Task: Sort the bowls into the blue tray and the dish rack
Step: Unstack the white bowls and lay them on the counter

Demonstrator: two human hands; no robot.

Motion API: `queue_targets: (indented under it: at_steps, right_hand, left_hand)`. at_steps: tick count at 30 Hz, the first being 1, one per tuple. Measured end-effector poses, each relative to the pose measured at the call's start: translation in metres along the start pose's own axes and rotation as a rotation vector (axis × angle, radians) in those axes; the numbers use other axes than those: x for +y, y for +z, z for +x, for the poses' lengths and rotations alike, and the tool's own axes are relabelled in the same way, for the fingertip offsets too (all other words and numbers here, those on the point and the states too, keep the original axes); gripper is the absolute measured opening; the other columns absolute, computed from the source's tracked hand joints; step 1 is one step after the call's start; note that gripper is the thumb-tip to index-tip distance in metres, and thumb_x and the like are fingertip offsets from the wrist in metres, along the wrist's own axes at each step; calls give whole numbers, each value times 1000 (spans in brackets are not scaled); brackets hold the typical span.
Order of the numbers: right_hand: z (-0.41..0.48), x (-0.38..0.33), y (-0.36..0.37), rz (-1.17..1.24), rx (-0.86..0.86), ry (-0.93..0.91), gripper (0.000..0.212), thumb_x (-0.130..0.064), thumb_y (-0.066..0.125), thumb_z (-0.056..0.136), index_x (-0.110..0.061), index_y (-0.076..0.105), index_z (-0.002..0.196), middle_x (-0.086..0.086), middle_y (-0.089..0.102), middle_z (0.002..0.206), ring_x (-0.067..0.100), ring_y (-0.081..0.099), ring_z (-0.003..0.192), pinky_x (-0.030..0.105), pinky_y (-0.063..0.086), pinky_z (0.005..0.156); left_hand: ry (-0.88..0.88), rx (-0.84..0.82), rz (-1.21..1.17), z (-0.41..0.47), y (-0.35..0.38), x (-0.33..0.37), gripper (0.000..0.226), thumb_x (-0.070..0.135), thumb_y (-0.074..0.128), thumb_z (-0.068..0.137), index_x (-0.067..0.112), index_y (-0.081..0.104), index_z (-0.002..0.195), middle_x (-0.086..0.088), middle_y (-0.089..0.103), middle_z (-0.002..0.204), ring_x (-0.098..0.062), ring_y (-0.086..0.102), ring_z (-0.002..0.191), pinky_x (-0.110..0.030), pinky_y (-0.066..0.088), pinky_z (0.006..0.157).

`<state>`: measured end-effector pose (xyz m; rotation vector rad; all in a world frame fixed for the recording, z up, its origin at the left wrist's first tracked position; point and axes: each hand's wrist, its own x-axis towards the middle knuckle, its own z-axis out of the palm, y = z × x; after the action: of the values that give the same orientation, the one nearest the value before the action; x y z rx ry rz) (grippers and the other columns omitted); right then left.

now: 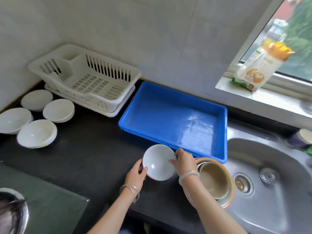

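You hold a small white bowl (158, 162) between both hands: left hand (136, 174) pinching its lower-left rim, right hand (184, 162) gripping the right rim. It sits tilted above the black counter (94, 149), just in front of the blue tray (173, 119). Risk: a rim-only pinch on glazed ware may slip. Your right forearm passes close over the stacked tan bowls (214, 179) at the sink (270, 174) edge; a nudge could tip them in. Tray and dish rack (87, 78) both stand empty; four white bowls (37, 132) wait far left.

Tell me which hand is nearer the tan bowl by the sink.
Right. The right hand sits just beside the tan bowl, gripping the white bowl; the left hand holds its far side.
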<state>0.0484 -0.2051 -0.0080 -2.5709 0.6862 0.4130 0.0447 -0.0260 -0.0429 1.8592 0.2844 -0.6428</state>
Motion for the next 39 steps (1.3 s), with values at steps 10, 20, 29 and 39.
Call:
queue_targets:
  at_steps: [10, 20, 29, 39]
  right_hand:
    - [-2, -8, -4, -197, 49, -58, 10, -17, 43, 92, -12, 47, 100, 12, 66, 99, 33, 62, 90, 30, 36, 64]
    - [-6, 2, -26, 41, 127, -27, 2, -15, 46, 89, -13, 44, 89, 20, 64, 89, 36, 53, 79, 33, 34, 63]
    - [-3, -8, -37, 359, 115, 3, 4, -12, 52, 84, -10, 49, 82, 22, 66, 77, 40, 62, 76, 48, 55, 71]
    - [22, -90, -13, 528, -22, -107, 11, -10, 56, 86, -18, 50, 81, 1, 58, 65, 11, 59, 52, 33, 59, 52]
  left_hand:
    - [-88, -31, -254, 0, 6, -2, 38, 13, 49, 92, 19, 47, 130, -11, 57, 125, -26, 58, 110, -33, 54, 86]
    - [-243, -94, -551, 1, 5, 9, 38, 5, 44, 93, 17, 46, 129, -13, 58, 117, -28, 64, 87, -33, 55, 64]
    - [-251, 88, -621, 5, -25, 11, 41, -5, 50, 86, 13, 49, 123, -17, 57, 113, -41, 57, 104, -42, 56, 65]
    - [-225, 389, -858, 8, -128, -11, 43, -9, 46, 87, 12, 48, 125, -17, 54, 113, -45, 56, 107, -51, 51, 79]
